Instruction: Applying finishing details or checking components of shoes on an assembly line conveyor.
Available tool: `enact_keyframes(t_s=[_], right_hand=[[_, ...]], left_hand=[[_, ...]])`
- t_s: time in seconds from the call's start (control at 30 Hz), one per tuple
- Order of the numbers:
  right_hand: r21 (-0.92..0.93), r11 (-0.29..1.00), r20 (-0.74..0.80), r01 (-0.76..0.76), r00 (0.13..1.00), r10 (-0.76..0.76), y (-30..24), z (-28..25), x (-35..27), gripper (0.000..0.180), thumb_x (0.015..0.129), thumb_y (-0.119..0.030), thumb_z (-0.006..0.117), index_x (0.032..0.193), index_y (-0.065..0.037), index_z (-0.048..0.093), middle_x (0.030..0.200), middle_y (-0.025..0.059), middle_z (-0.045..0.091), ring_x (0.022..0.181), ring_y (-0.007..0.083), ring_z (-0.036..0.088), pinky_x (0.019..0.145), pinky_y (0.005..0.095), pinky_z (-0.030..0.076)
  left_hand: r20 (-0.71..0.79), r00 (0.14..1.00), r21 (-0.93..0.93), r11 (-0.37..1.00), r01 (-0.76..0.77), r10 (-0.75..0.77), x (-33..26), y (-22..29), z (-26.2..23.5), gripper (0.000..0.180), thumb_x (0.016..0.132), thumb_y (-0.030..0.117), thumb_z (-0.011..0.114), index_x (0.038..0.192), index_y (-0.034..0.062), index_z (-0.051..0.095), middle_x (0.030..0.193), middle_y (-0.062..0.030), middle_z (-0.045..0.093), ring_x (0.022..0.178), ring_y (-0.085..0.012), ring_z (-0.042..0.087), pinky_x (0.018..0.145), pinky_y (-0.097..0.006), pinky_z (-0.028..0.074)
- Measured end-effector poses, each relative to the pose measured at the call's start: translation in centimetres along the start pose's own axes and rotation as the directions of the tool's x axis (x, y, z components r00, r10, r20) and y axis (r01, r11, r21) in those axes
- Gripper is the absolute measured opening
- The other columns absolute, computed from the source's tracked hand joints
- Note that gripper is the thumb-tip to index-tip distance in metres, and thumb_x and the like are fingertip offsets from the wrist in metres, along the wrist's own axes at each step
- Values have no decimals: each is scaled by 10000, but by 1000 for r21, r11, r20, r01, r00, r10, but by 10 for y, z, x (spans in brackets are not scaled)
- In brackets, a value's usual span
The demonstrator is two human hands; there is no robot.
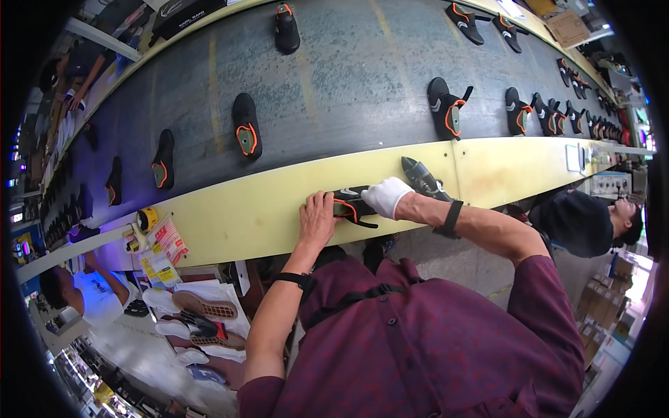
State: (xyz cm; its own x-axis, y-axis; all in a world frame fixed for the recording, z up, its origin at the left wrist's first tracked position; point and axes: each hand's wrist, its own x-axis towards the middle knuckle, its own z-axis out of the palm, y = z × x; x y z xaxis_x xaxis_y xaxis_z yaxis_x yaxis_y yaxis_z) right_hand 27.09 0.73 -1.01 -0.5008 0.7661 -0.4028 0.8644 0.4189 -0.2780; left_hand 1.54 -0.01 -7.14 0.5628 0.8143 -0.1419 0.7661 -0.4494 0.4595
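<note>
A black shoe (352, 203) with orange trim and a pale stripe mark lies on its side on the yellow ledge in front of me. My left hand (318, 214), bare, is closed on its orange-edged opening end, fingers over the top. In a white glove, my right hand (387, 198) is curled closed against the shoe's other end; whether a small tool is in it is hidden. A black strap sticks out below the shoe. Just beyond my right hand lies a dark, shiny thing with a pointed end (422, 178), its kind unclear.
Past the yellow ledge (258, 202) runs a grey conveyor belt (334, 90) bearing several black shoes (245, 125). Plastic packets (166, 251) and a yellow tape roll (147, 219) sit at the ledge's left end. Shoe soles (205, 305) are lower left. Another person (582, 223) is at right.
</note>
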Motion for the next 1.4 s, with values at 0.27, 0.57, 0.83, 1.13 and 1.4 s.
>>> enact_keyframes(t_s=[0.27,0.57,0.83,1.13,1.4], right_hand=[[18,999,-32,43,999,-43,2,-6,-2,144,873,-148,708,916,-34,786,853,201,777,841,396,787,750,490,637],[58,983,74,-177,982,172,-21,10,-6,148,932,-160,663,996,-70,761,903,167,802,858,361,803,748,484,640],[304,891,-4,-338,935,355,-24,37,7,186,936,-163,675,1081,-71,746,963,190,796,907,403,788,803,508,634],[256,907,16,-333,940,341,-23,26,5,227,941,-184,686,1129,-84,763,981,191,801,918,400,788,819,502,632],[229,921,46,-314,949,312,-21,29,5,198,958,-193,676,1108,-96,760,983,180,802,941,386,791,819,499,634]], left_hand=[[8,1000,28,1000,-15,14,0,-1,2,765,788,152,899,1444,65,515,1399,-146,530,1317,-379,526,1034,-522,472],[3,1000,28,1000,-8,8,1,1,5,765,779,144,901,1439,62,521,1414,-150,528,1328,-388,520,1029,-538,469],[17,999,-9,999,34,-34,8,6,4,753,813,200,852,1475,40,532,1455,-181,551,1350,-401,526,1097,-517,467],[274,962,-322,941,103,-11,56,-34,-25,352,957,396,754,1150,106,808,1109,-143,706,1106,-328,672,999,-454,535],[369,927,-300,935,189,-70,65,-25,-24,298,938,376,773,1058,106,809,1065,-127,714,1060,-309,701,922,-442,563]])
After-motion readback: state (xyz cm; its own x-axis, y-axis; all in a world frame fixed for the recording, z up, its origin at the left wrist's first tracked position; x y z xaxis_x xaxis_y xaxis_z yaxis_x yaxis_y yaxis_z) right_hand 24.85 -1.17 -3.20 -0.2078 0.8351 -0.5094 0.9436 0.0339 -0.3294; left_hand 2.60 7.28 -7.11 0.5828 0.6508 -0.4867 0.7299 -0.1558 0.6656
